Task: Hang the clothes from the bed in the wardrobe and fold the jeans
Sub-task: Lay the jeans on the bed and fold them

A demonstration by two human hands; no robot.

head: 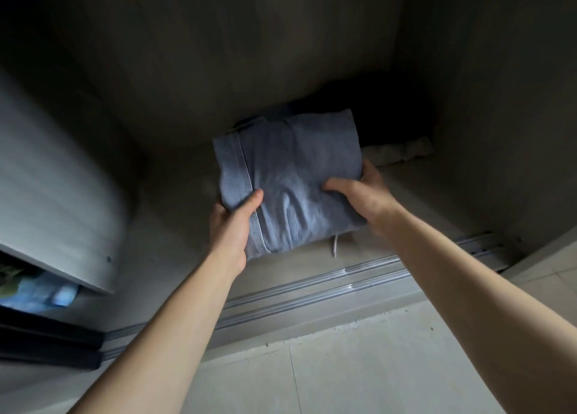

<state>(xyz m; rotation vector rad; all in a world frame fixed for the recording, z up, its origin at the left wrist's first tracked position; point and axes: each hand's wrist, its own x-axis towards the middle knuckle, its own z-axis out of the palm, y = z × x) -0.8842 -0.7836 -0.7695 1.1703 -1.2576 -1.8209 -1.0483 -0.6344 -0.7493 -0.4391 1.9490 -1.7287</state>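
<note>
Both hands grip the folded jeans [290, 176]; the left hand [232, 226] pinches the corner at 7 o'clock, thumb on top; the right hand [359, 195] clasps the edge at 4 o'clock; the bundle sits low over the wardrobe floor [415, 192], beyond the door track [312, 281]; folding looks done, setting down is left; whether anything is hung cannot be told; the long axis runs 6 to 12, far end tipped toward 11.

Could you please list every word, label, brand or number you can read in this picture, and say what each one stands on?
None can be read.
The folded jeans, gripped by the left hand and the right hand, show no printed label.
The colourful things at lower left are too blurred to read.
</note>
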